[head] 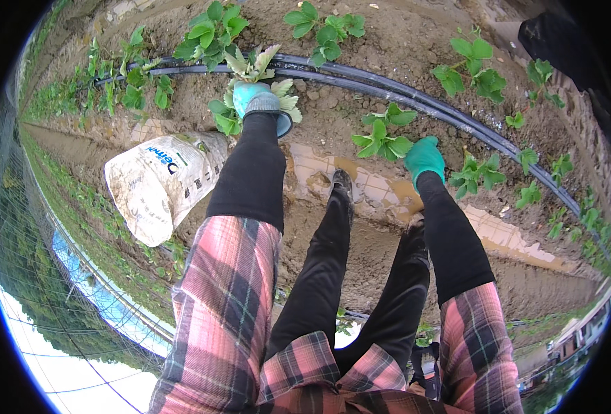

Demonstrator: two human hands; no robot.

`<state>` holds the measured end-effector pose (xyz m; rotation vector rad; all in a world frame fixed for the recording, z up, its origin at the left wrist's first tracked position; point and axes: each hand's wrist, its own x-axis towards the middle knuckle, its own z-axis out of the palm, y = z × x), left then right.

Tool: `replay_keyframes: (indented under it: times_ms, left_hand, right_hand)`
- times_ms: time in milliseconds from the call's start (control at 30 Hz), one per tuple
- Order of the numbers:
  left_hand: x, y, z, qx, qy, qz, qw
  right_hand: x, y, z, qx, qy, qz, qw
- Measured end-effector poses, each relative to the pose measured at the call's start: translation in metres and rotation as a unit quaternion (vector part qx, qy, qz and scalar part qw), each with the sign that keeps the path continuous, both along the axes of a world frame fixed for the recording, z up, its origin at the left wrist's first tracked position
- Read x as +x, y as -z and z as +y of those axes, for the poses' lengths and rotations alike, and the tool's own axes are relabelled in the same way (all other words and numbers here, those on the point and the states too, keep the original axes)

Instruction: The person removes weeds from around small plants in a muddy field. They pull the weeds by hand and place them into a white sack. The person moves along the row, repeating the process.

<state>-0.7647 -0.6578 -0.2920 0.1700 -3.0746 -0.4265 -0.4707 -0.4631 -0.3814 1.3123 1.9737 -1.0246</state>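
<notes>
My left hand (251,97), in a turquoise glove with a grey cuff, is closed around a bunch of strawberry leaves (286,98). Their pale undersides fan out around the glove, just below the black drip hoses; the fingers themselves are mostly hidden. To the right, my right hand (425,158) in a green glove is down at the soil of the raised bed, back of the hand up. Its fingertips are hidden, so I cannot see whether it grips anything. Close by on its left grows a small strawberry plant (383,139), and another strawberry plant (476,173) stands on its right.
Two black drip hoses (388,90) curve along the bed among several strawberry plants. A soiled white printed sack (160,181) lies at the left. My boot (342,181) stands by muddy water in the furrow (372,253). Dark fabric (554,46) shows at upper right.
</notes>
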Motion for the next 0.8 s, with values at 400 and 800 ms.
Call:
replay_keyframes:
  times_ms: [400,800]
  left_hand:
    - [0.018,0.004,0.01,0.095,0.036,0.026,0.994]
    - [0.09,-0.082,-0.04,0.362,0.162,-0.025,0.918]
  right_hand:
    - [-0.003,-0.003,-0.003,0.028,-0.019,0.004,0.999]
    - [0.009,0.009,0.0,0.037,-0.086,0.062,0.994]
